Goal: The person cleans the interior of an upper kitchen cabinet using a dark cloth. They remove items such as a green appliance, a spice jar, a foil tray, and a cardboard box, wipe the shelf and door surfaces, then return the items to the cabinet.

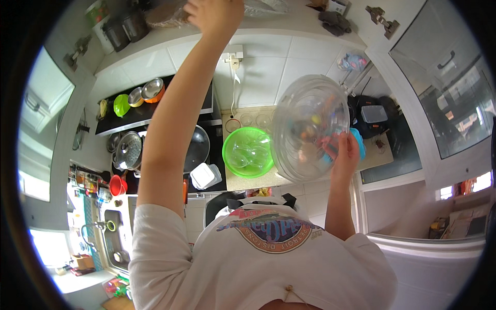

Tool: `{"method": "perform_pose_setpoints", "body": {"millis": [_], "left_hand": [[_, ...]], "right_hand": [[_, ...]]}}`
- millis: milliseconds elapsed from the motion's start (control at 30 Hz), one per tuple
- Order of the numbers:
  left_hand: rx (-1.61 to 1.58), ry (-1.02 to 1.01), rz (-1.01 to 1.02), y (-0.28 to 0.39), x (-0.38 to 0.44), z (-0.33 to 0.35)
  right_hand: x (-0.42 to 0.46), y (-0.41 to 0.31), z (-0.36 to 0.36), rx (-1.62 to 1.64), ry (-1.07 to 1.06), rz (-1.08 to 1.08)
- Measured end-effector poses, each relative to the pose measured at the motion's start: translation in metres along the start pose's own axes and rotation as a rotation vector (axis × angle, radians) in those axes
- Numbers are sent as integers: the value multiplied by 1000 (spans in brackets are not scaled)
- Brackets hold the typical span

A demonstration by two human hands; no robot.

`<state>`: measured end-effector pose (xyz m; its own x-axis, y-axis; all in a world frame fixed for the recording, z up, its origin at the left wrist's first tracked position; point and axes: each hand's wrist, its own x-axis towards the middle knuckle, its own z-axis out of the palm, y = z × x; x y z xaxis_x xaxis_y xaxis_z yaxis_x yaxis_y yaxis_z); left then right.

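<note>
My left hand (pixel 215 13) reaches up to the cabinet shelf at the top of the view, beside a clear plastic bag; part of it is cut off by the frame's edge. My right hand (pixel 345 149) grips the rim of a large clear plastic bowl (pixel 310 128), tilted above the counter, possibly several nested together. Left of the bowl, a bright green basket (pixel 248 174) stands on the counter with clear glasses (pixel 248 151) in it. Several glass jars or cups (pixel 262 121) are lined up behind the basket.
Open cabinet doors (pixel 403 50) flank both sides. On the stove stand a wok (pixel 197 149) and a steamer pot (pixel 129 151); white plastic containers (pixel 202 176) lie nearby. A blue item (pixel 358 143) is partly behind the bowl. A plug (pixel 235 63) is in the wall socket.
</note>
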<state>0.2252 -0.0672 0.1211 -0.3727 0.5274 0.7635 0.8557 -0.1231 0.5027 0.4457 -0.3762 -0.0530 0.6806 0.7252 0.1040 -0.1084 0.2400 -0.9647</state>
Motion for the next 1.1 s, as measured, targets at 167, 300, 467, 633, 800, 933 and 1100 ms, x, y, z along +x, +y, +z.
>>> {"method": "perform_pose_setpoints", "body": {"millis": [167, 300, 467, 633, 800, 933, 1100], "left_hand": [[-686, -252, 505, -12, -88, -109], [-546, -741, 447, -25, -173, -154], [-350, -604, 274, -61, -194, -134], [-398, -594, 151, -96, -215, -128], [-321, -446, 251, -121, -233, -125], [-504, -606, 15, -138, -252, -120], [-832, -682, -272, -170, -264, -106]], "right_hand": [[-4, 10, 2, -56, 103, -142], [-9, 24, 9, -72, 70, -243], [-16, 34, 24, 107, -72, -109], [-32, 42, 42, 225, -258, 48], [-37, 48, 48, 189, -406, 206], [-33, 55, 45, 356, -477, 347], [-25, 68, 39, 355, -545, 470]]}}
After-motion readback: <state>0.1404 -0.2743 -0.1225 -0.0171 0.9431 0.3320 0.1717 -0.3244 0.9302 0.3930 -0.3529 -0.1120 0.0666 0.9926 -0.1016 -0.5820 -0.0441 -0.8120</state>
